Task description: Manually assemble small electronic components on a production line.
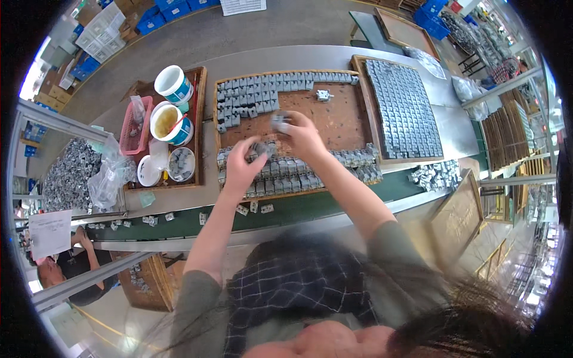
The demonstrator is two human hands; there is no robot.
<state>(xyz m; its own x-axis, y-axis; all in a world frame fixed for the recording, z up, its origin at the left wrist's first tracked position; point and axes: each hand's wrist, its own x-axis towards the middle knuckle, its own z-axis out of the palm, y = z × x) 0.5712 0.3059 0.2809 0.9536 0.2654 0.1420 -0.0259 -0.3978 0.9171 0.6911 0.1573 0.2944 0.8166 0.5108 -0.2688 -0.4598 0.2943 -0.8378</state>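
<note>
Both of my hands are over a wooden tray [322, 122] that holds rows of small grey metal parts. My left hand [242, 164] is closed on one grey metal part [260, 150], above the near rows. A little farther off and to the right, my right hand [303, 136] pinches another grey metal part [279, 122]; motion blurs it slightly. Far rows of grey parts [248, 95] fill the tray's back left, and near rows [292, 173] run along its front. One loose silvery part [323, 95] lies alone on the tray's brown floor.
At right stands a second tray full of grey parts [403, 107]. Left are white buckets [173, 83], a pink basket [134, 126] and a plastic bag [110, 179]. A green conveyor belt [185, 224] with scattered parts passes in front of me. Another person [77, 268] is at lower left.
</note>
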